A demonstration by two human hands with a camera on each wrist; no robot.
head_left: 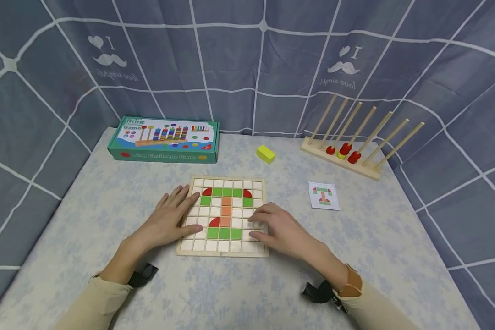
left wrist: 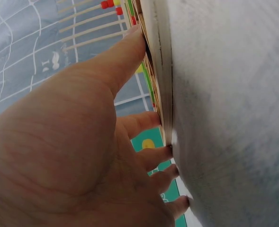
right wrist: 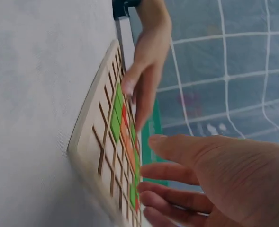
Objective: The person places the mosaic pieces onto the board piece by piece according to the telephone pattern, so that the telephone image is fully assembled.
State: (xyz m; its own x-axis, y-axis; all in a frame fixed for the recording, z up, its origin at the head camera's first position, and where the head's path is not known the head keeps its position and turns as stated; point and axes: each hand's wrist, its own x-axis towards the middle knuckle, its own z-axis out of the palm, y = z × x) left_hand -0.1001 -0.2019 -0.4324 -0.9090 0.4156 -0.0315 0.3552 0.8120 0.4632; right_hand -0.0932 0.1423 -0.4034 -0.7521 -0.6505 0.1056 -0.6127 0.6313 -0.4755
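A wooden grid board (head_left: 243, 254) lies on the table with coloured tiles among its pale squares. A row of green tiles (head_left: 227, 191) has a red quarter-round tile (head_left: 248, 194) at each end, with green below each. An orange column (head_left: 226, 211) runs down to a green row (head_left: 224, 233), with one red quarter-round tile (head_left: 214, 222) left of its foot. My left hand (head_left: 167, 217) rests at the board's left edge, thumb over the squares, fingers spread. My right hand (head_left: 286, 231) hovers at the right side, fingers loosely bent and nothing between thumb and fingers (right wrist: 177, 174).
Right of the board lies a small picture card (head_left: 323, 196) showing a similar pattern. Behind it stands a wooden peg rack (head_left: 340, 158) with red and yellow beads. A yellow block (head_left: 266, 154) sits behind the board, and a green game box (head_left: 165, 157) at the back left.
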